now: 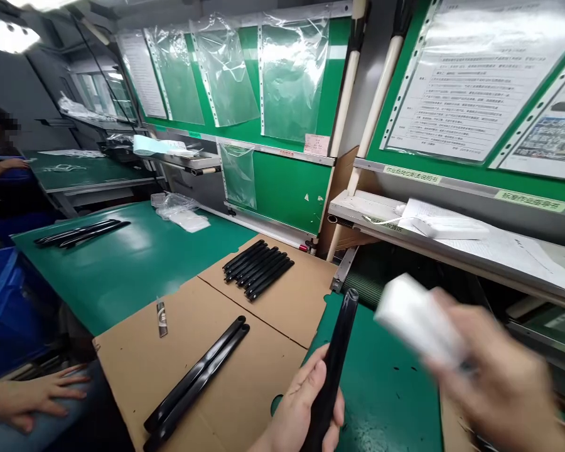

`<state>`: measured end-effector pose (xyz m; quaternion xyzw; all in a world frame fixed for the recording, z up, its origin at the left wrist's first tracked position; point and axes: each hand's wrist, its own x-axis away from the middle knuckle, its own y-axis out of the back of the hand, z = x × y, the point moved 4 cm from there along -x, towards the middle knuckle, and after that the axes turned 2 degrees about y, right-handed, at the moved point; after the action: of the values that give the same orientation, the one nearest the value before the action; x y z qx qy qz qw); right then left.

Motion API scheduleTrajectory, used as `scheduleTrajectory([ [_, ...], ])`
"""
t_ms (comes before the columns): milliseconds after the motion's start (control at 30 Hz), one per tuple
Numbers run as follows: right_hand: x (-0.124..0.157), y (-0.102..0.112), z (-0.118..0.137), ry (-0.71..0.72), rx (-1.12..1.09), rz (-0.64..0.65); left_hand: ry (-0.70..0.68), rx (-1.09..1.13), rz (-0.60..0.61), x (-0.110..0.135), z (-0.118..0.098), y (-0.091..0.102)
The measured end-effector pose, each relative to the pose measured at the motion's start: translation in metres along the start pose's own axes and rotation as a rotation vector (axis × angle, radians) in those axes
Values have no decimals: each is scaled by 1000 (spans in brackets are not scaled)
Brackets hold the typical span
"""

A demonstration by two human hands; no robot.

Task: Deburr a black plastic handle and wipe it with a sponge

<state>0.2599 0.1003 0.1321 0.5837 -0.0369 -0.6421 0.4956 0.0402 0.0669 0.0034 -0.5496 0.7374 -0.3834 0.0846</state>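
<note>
Left of the cardboard sheet [282, 295] there's a co-worker's hand [32, 395] resting flat. On it, two black strips [198, 376], then a stack [258, 269]. At its right edge your left hand [301, 408] grips a black bar [334, 364], long axis pointing up-right toward your blurry right hand [503, 383], which clutches a white pad [419, 320].

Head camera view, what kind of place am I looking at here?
Likely a factory assembly bench: green work tables, rows of identical black strips on cardboard, and sleeved instruction sheets on the board.
</note>
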Motion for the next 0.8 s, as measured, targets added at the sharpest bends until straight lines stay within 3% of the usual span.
scheduleTrajectory([
  [33,16,-23,24,243,35,124,8,-13,9,-1,2,0],
  [67,29,-44,39,352,73,222,16,-27,11,-1,5,0],
  [133,38,-74,47,341,141,264,34,-55,13,2,10,2],
  [167,34,-82,43,262,167,261,40,-65,18,4,11,3],
  [300,0,-80,7,-76,40,157,17,-70,36,19,6,2],
  [400,-13,-65,-2,-206,-51,-4,-47,-71,6,23,-6,-2],
  [467,-9,-66,9,-170,-12,1,-87,-74,-3,21,-13,-6],
  [533,4,-78,28,-64,32,101,-120,-54,-21,16,-18,-7],
  [633,30,-98,57,48,20,226,-150,21,-129,12,-22,-1],
  [800,70,-113,94,91,-39,324,-258,194,-299,13,-33,14],
])
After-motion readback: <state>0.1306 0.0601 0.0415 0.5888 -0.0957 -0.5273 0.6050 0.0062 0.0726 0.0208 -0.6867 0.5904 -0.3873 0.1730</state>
